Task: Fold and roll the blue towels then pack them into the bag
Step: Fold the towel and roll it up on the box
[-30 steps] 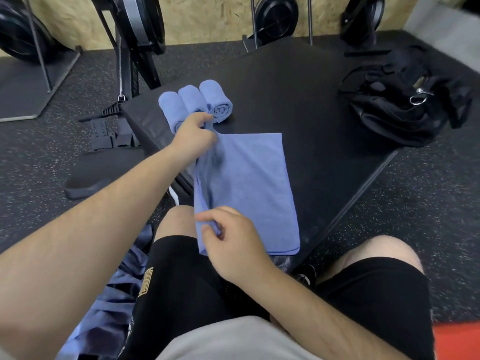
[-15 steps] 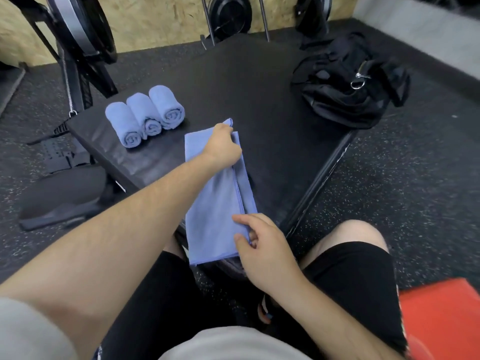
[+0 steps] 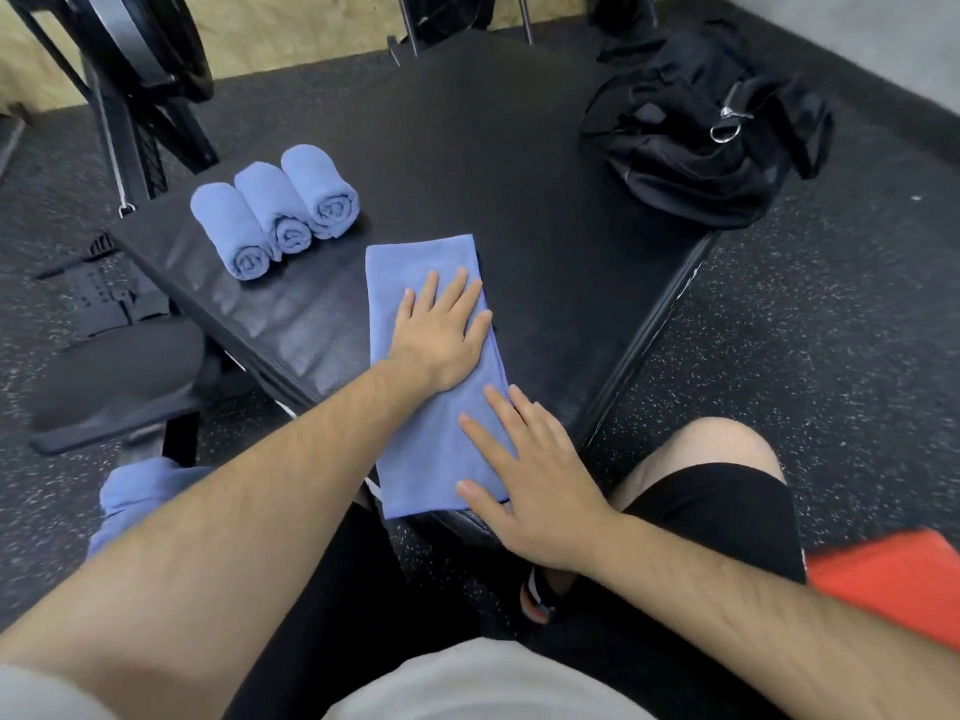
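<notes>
Black padding of the platform (image 3: 493, 148) carries the folded towel (image 3: 421, 267), a long strip at the near edge, under both my palms. My left hand (image 3: 441, 335) lies flat, fingers spread, on its upper half, and my right hand (image 3: 530, 475) lies flat on its lower right. It is folded but not yet rolled. Three rolled towels (image 3: 275, 210) wait near it, and more blue cloth (image 3: 140, 491) lies by my knee. Nothing blue shows in the bag (image 3: 696, 148).
</notes>
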